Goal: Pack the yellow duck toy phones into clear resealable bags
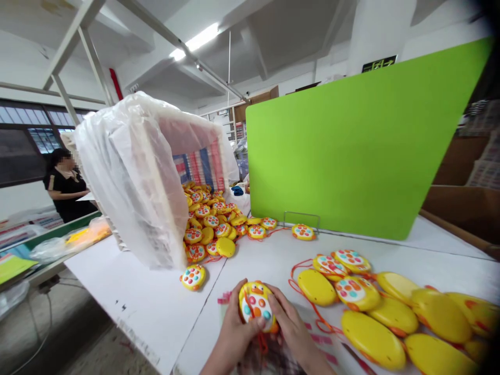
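Observation:
Both my hands hold one yellow toy (255, 304) with coloured buttons and an orange cord, low in the middle of the view over the white table (156, 302). My left hand (231, 333) cups its left side with the thumb on its face. On its right side rests my right hand (291, 328), fingers over the edge. A row of the same yellow toys (375, 312) lies to the right, some face up, some face down.
A tipped box lined with a clear plastic bag (140, 177) spills several more toys (211, 219) onto the table at the back left. A green divider panel (351, 151) stands behind. A person in black (64, 185) stands far left by another bench.

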Action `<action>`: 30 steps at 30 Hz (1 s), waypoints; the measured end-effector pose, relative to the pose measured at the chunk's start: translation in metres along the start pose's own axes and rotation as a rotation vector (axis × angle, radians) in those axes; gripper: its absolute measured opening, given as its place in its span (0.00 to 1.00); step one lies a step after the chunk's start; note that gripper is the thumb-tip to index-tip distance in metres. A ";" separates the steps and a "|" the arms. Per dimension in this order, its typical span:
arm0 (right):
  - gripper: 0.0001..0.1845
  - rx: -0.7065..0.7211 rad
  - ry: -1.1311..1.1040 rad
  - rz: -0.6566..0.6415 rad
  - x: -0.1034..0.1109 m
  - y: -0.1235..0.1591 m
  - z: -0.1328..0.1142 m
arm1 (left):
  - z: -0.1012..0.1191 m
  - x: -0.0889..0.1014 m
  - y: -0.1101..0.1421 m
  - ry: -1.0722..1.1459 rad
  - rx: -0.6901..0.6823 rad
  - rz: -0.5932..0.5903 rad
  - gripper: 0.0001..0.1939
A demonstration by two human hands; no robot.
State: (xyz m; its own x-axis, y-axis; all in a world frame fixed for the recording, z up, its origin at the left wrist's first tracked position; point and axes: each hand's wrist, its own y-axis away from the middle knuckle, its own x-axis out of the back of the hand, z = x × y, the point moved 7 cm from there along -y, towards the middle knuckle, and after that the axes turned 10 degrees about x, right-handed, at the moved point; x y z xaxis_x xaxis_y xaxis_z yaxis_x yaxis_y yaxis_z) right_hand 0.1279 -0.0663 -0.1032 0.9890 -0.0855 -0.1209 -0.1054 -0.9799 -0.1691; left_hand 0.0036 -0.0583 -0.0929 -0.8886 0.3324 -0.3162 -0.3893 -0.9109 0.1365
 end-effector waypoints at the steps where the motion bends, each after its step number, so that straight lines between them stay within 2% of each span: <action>1: 0.32 -0.014 0.004 -0.003 -0.001 0.001 0.001 | -0.003 0.000 0.000 0.019 0.014 -0.012 0.43; 5: 0.30 -0.064 -0.055 0.003 -0.004 0.001 0.005 | -0.009 0.005 -0.004 -0.031 0.036 -0.063 0.44; 7: 0.27 -0.122 -0.195 0.046 0.002 -0.002 0.010 | -0.002 0.018 -0.011 -0.187 -0.033 -0.015 0.41; 9: 0.21 -0.146 -0.456 0.183 0.019 -0.008 0.014 | 0.015 0.043 -0.020 -0.451 -0.159 0.143 0.35; 12: 0.14 -0.059 -0.893 0.340 0.048 -0.017 0.014 | 0.045 0.089 -0.026 -0.932 -0.364 0.551 0.29; 14: 0.15 -0.036 -1.073 0.344 0.058 -0.022 0.015 | 0.052 0.124 -0.031 -1.176 -0.288 0.810 0.28; 15: 0.16 -0.052 -1.125 0.335 0.059 -0.023 0.017 | 0.051 0.139 -0.033 -1.257 -0.216 0.883 0.29; 17: 0.16 -0.125 -1.157 0.319 0.054 -0.023 0.024 | 0.049 0.162 -0.038 -1.340 -0.149 0.911 0.28; 19: 0.16 -0.189 -1.098 0.303 0.045 -0.022 0.030 | 0.049 0.171 -0.042 -1.366 -0.176 0.857 0.24; 21: 0.17 -0.233 -0.973 0.283 0.037 -0.021 0.035 | 0.053 0.168 -0.044 -1.371 -0.224 0.803 0.20; 23: 0.17 -0.263 -0.833 0.227 0.027 -0.019 0.035 | 0.057 0.150 -0.042 -1.341 -0.286 0.738 0.18; 25: 0.19 -0.294 -0.707 0.145 0.015 -0.015 0.034 | 0.060 0.114 -0.034 -1.276 -0.386 0.625 0.18; 27: 0.23 -0.319 -0.641 0.055 0.002 -0.009 0.030 | 0.055 0.069 -0.023 -1.196 -0.467 0.464 0.21; 30: 0.26 -0.285 -0.706 -0.061 -0.017 -0.002 0.018 | 0.037 0.007 -0.007 -1.109 -0.469 0.243 0.25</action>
State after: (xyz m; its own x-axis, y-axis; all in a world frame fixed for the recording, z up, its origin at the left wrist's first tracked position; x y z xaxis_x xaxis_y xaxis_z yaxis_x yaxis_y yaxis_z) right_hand 0.1098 -0.0594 -0.1184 0.6809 0.0117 -0.7323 0.0731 -0.9960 0.0520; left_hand -0.0087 -0.0404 -0.0612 -0.7402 -0.0387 0.6713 -0.2635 -0.9018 -0.3425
